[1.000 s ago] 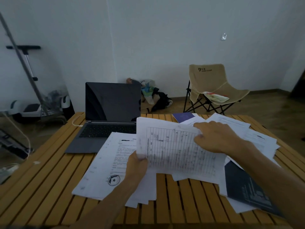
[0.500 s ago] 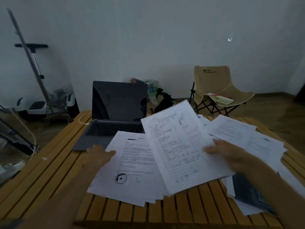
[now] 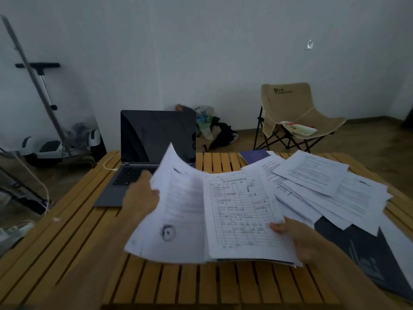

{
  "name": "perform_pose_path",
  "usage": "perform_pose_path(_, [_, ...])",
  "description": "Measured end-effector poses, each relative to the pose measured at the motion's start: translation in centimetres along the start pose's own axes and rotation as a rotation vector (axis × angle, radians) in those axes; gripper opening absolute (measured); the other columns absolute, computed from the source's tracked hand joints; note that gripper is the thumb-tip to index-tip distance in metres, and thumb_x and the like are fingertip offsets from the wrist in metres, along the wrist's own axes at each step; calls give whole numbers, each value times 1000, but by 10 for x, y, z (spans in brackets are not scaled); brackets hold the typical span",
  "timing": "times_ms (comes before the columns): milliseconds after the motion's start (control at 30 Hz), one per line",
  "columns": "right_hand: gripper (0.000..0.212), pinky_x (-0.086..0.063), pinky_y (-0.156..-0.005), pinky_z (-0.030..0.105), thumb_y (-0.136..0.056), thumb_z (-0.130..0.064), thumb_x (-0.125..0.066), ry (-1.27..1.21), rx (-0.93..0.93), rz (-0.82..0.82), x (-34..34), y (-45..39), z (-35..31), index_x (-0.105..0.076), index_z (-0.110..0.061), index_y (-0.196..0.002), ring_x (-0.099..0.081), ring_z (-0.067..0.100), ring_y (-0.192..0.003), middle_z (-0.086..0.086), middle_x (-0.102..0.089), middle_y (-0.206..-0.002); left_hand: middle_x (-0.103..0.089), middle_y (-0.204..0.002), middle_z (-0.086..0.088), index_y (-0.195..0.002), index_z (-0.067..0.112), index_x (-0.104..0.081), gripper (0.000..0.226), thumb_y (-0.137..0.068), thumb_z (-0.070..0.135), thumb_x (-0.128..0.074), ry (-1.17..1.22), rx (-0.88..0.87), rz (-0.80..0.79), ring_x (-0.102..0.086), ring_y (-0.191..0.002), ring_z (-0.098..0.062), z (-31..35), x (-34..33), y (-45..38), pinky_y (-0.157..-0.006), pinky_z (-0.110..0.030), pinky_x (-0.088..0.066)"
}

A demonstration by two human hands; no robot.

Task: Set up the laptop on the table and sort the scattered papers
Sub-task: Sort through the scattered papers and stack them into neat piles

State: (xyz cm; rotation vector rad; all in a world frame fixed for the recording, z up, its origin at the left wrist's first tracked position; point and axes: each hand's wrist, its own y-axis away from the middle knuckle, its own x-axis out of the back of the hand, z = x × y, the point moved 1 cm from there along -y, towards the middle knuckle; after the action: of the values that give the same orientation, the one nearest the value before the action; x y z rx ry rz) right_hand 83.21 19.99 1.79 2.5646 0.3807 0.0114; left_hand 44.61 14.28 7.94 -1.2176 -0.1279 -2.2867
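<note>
A grey laptop (image 3: pixel 154 139) stands open with a dark screen at the back left of the slatted wooden table (image 3: pixel 67 242). My left hand (image 3: pixel 140 195) grips the left edge of a stamped text sheet (image 3: pixel 178 220) and lifts it off the table. My right hand (image 3: pixel 299 238) holds a gridded form sheet (image 3: pixel 241 211) with more sheets under it, thumb on top. Several other white papers (image 3: pixel 324 182) lie spread over the right half of the table. A dark booklet (image 3: pixel 362 253) lies under them at the right.
A small purple booklet (image 3: pixel 254 155) lies at the table's back edge. A white cable (image 3: pixel 109 165) runs to the laptop's left side. Beyond the table stand a beige folding chair (image 3: pixel 290 113), bags (image 3: pixel 212 128) by the wall, and a scooter (image 3: pixel 51 146) at the left.
My left hand took hold of the stamped sheet and raised its left edge. The gridded sheet swung from tilted to square in front of me. My right hand shifted to its lower right edge.
</note>
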Motion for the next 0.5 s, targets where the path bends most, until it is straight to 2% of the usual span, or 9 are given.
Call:
perform_pose_path(100, [31,-51,-96,57,-94,-6,-61,-18,-16,-4,9,4,4,-63,-12,-125,-67,41,-108,18,-72,-115,-54,-89,1,-108,13,-44,21,-93,15,-58,294,-67,265,-56,-76,-20,31,38,1,-61,-33,-47])
perform_pose_path(167, [33,-52,-96,55,-94,-6,-63,6,-28,-11,12,5,5,-62,-10,-126,-68,40,-107,18,-72,-115,-55,-96,1,-114,10,-45,26,-93,15,-60,526,-18,373,-53,-75,-8,49,49,3,-56,-27,-42])
perform_pose_path(200, [33,-53,-95,55,-93,-6,-64,33,-35,-5,12,5,5,-63,-8,-126,-68,39,-107,17,-72,-114,-56,-103,-1,-117,10,-46,29,-93,16,-61,628,9,389,-54,-77,-8,55,49,1,-57,-26,-43])
perform_pose_path(267, [34,-52,-96,55,-91,-6,-67,80,-48,-2,12,6,4,-64,-6,-124,-68,38,-106,17,-73,-113,-58,-110,-4,-119,10,-49,31,-93,19,-63,748,97,306,-58,-84,-15,61,39,-1,-63,-30,-48])
perform_pose_path(367, [30,-54,-93,53,-90,-5,-67,94,-75,-7,11,9,5,-65,-4,-120,-69,38,-105,18,-72,-113,-61,-112,-8,-118,9,-54,30,-93,22,-64,701,188,22,-61,-90,-25,61,-3,0,-72,-36,-51])
perform_pose_path(433, [22,-58,-83,48,-91,-4,-65,103,-74,2,12,10,6,-67,-1,-113,-70,39,-97,21,-73,-108,-62,-115,-11,-120,4,-55,34,-91,18,-66,654,195,-180,-62,-93,-28,60,-44,11,-77,-40,-53])
perform_pose_path(500, [12,-55,-79,44,-96,-6,-59,43,-54,68,15,11,6,-68,2,-97,-67,39,-83,25,-70,-97,-61,-114,-11,-122,3,-54,35,-90,10,-65,590,194,-315,-61,-90,-24,62,-82,27,-71,-33,-52])
